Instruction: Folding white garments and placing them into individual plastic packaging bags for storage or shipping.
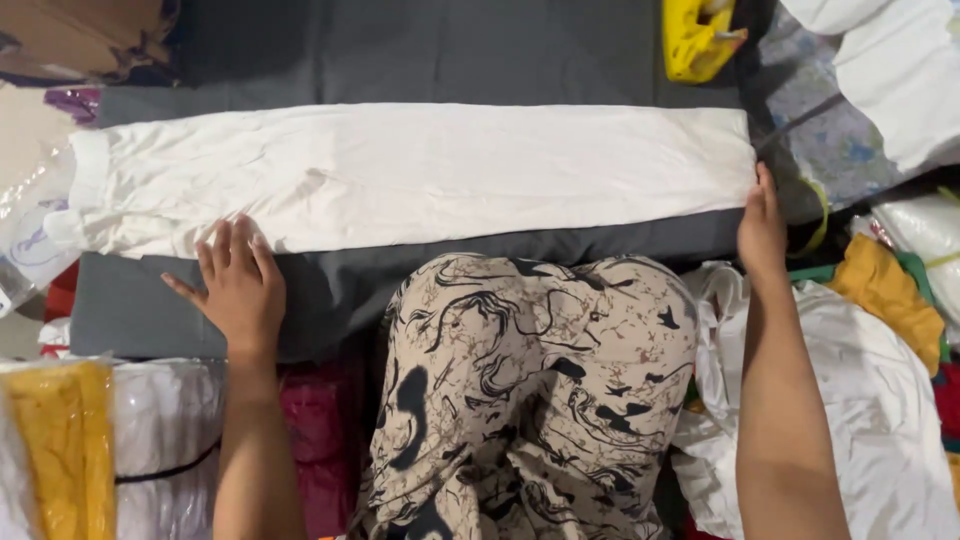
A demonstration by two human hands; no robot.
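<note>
hands flat and open, left hand (238, 285) and right hand (762, 225) at opposite ends of white folded cloth (410, 172).

A garment packing workplace: bagged clothes (165, 430) and fabric piles (880, 420) crowd a grey cloth-covered bench (400, 50).

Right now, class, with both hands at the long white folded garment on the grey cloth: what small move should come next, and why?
Probably fold the right end over toward the left: the long white folded garment lies flat, the left hand presses its lower edge, and the right hand touches its right end.
</note>
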